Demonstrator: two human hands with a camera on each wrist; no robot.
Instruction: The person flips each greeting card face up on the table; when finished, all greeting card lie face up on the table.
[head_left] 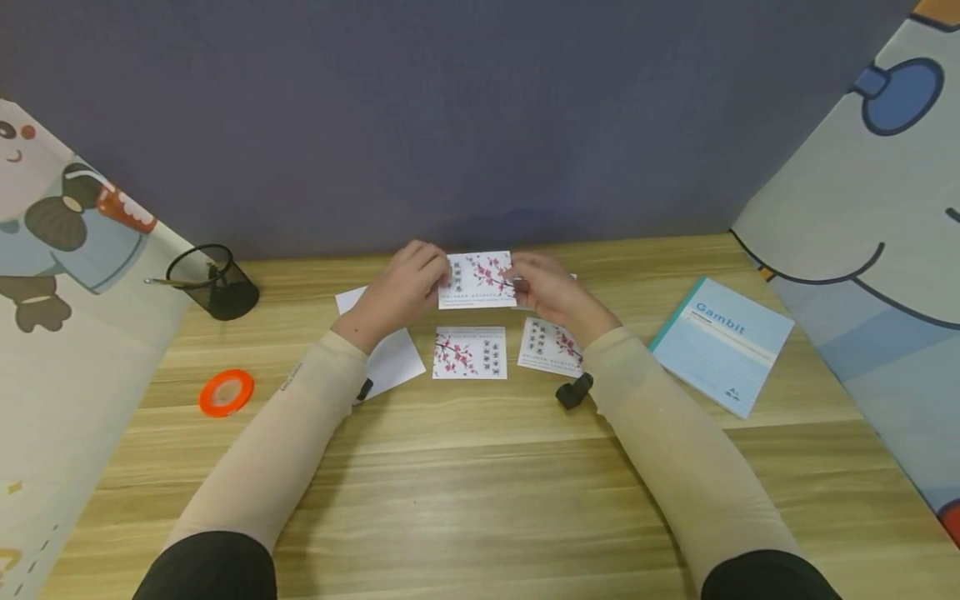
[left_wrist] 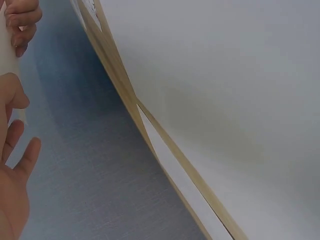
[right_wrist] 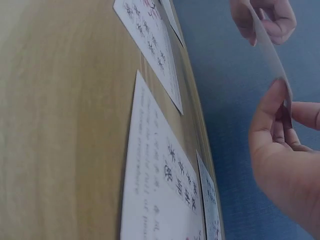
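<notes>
The blossom card (head_left: 477,281) is hovering over the far side of the table (head_left: 465,492); the left hand (head_left: 401,292) and right hand (head_left: 553,290) are pinching its opposite ends, probably steadying its print toward the person. A similar card (head_left: 470,353) is lying nearer.

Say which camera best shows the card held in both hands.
The head view: the held card turns its printed side to the camera. The right wrist view shows it nearly edge-on; the left wrist view, only a pale strip, cut off.
</notes>
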